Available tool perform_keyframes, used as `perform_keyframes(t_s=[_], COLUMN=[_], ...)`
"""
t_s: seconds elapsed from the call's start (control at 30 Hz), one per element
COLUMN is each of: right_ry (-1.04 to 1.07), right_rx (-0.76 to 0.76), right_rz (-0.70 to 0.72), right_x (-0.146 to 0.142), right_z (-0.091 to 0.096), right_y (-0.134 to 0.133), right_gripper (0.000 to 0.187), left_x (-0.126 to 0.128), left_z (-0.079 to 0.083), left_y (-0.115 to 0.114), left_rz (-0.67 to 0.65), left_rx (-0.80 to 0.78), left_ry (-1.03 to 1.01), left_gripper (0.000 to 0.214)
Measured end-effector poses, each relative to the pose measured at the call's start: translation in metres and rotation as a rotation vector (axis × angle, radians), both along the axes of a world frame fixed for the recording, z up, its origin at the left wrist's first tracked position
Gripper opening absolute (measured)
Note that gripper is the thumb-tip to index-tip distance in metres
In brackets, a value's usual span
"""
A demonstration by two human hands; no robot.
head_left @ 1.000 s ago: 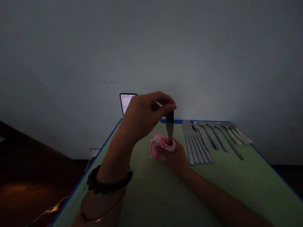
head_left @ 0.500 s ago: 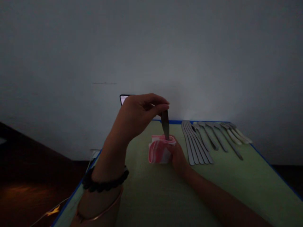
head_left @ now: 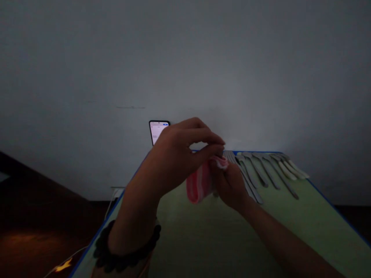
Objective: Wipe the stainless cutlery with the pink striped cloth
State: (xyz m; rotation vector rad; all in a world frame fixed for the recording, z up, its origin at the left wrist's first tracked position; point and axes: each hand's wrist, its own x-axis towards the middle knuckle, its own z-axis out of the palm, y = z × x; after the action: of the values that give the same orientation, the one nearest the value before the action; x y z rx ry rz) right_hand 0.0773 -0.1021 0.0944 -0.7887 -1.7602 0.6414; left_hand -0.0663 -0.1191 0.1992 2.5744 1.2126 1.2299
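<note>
Raised over the table, my left hand [head_left: 185, 150] pinches the tip of a metal table knife [head_left: 220, 153] between thumb and fingers. Most of the knife is hidden by my hands and a cloth. My right hand [head_left: 230, 183] is closed around the knife with the pink-and-white striped cloth [head_left: 199, 183] wrapped about it. One fold of the cloth bunches up close under my left fingertips, and the rest hangs to the left of my right hand.
Several metal utensils [head_left: 261, 173] lie in a row at the back right of the green table [head_left: 197, 243], some with pale handles [head_left: 286, 170]. A lit phone [head_left: 158, 129] leans against the grey wall [head_left: 232, 69]. A cable [head_left: 72, 255] hangs by the left edge.
The cloth in my right hand has moved up the knife, now covering nearly all of it. Both hands have shifted right and are closer together. More of the phone shows.
</note>
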Motion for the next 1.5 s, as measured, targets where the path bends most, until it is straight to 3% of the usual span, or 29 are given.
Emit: perform_keyframes(t_s=[0.13,0.23,0.43,0.67,1.5], right_ry=[-0.098,-0.166,-0.073,0.164,-0.124], right_rx=[0.141,0.186,0.137,0.089,-0.059], right_rz=[0.011,0.025,0.066,0.043,0.204], right_x=[0.015,0.022,0.015,0.011,0.028], right_z=[0.028,0.037,0.025,0.02,0.047], right_y=[-0.004,-0.006,-0.005,-0.002,-0.008], right_gripper=[0.022,0.02,0.015,0.021,0.023], left_x=[0.006,0.005,0.006,0.023,0.01], left_z=[0.006,0.007,0.005,0.001,0.001], left_y=[-0.012,-0.013,-0.007,-0.007,-0.004], left_rz=[0.001,-0.032,-0.018,0.018,-0.035], left_rx=[0.034,0.009,0.048,0.122,0.097], left_ry=[0.018,0.028,0.098,0.0,0.063], left_gripper=[0.008,0.01,0.007,0.008,0.008])
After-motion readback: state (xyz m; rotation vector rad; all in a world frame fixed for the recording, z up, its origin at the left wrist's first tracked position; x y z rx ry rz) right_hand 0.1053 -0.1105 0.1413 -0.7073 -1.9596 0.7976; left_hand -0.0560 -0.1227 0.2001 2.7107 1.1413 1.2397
